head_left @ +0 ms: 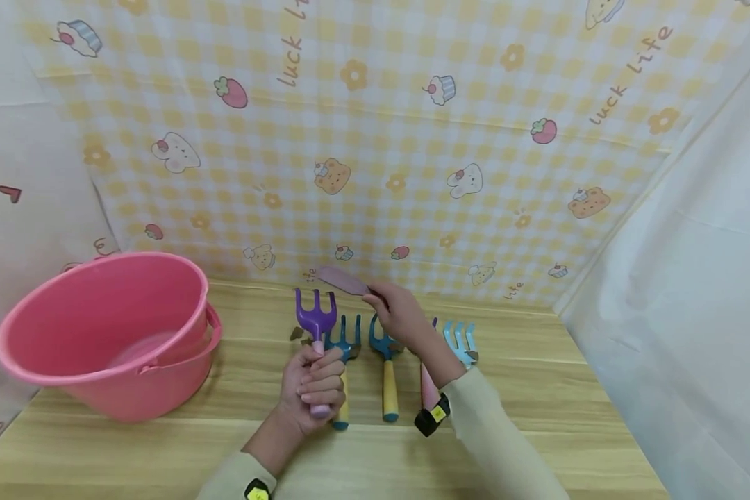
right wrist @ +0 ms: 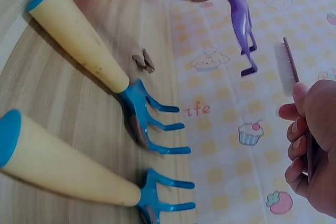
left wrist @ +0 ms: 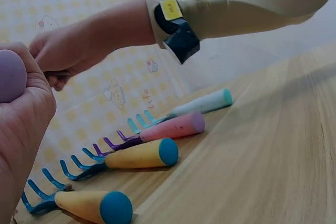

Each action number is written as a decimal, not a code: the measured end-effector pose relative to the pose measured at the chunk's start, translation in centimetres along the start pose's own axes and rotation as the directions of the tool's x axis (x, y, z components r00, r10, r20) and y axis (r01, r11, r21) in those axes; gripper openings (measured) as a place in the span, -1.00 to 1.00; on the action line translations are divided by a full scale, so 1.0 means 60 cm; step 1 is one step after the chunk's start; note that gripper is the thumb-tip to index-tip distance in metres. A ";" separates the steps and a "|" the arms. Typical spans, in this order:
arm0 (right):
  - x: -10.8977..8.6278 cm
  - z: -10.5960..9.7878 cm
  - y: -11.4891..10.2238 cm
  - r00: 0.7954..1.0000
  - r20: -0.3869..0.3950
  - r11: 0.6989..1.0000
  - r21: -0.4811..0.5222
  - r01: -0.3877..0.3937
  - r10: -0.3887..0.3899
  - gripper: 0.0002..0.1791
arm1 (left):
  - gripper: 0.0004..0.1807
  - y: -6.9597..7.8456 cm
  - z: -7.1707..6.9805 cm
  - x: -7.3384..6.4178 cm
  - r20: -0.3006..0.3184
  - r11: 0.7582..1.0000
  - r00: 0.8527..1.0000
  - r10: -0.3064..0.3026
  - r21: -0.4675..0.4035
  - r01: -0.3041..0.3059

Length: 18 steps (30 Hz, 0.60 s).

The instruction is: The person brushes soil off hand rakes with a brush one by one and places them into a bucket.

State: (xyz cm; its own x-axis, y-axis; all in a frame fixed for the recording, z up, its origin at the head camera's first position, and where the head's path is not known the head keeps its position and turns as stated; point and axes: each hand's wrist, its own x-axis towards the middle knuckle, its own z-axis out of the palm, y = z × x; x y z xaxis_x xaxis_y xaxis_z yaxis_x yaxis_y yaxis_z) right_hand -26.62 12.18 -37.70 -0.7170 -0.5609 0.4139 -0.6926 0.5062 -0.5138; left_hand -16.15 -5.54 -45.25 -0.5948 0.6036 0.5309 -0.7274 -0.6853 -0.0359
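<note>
My left hand [head_left: 309,389] grips the lilac handle of a purple three-pronged garden fork [head_left: 316,319], prongs pointing up, above the table. My right hand [head_left: 400,316] holds a brush [head_left: 342,280] by its dark handle, to the right of the purple fork and apart from it. In the right wrist view the pale bristles [right wrist: 285,66] show beyond my thumb. Below my hands lie two blue forks with yellow handles, a left one [right wrist: 79,38] and a right one [head_left: 389,382]. Partly behind my right forearm are a pink-handled purple rake [left wrist: 173,125] and a light blue rake [left wrist: 202,103].
A large pink bucket [head_left: 109,382] stands at the left of the wooden table [head_left: 250,305], its handle hanging on the right side. Brown flakes [right wrist: 143,60] lie near the fork heads, some on the prongs. A yellow checked cloth [head_left: 375,139] hangs behind.
</note>
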 end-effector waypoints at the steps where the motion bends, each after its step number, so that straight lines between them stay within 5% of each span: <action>1: -0.004 -0.002 0.003 1.000 -0.001 1.000 0.007 -0.011 0.011 -0.76 | -0.69 0.001 0.002 0.001 -0.003 1.000 1.000 0.006 -0.006 -0.006; 8: -0.026 -0.022 0.014 0.996 0.010 0.995 0.034 -0.094 0.093 -0.79 | -0.68 0.011 0.023 0.012 -0.074 0.997 0.995 0.070 -0.027 -0.072; 14: -0.039 -0.031 0.025 0.993 0.024 0.993 0.044 -0.113 0.112 -0.79 | -0.71 0.020 0.045 0.022 -0.219 0.993 0.970 0.104 -0.029 -0.113; 18: -0.048 -0.036 0.031 0.993 0.024 0.992 0.059 -0.116 0.114 -0.82 | -0.73 0.024 0.066 0.032 -0.251 0.989 0.958 0.138 -0.024 -0.149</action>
State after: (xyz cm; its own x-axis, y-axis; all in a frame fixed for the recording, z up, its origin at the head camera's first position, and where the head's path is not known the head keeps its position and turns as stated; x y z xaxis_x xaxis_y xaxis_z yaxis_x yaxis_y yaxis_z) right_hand -26.01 16.15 -38.20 -0.7894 -0.5147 0.3345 -0.5993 0.5280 -0.6017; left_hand -17.00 -7.00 -40.90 -0.7562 0.5861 0.2909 -0.6389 -0.7573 -0.1351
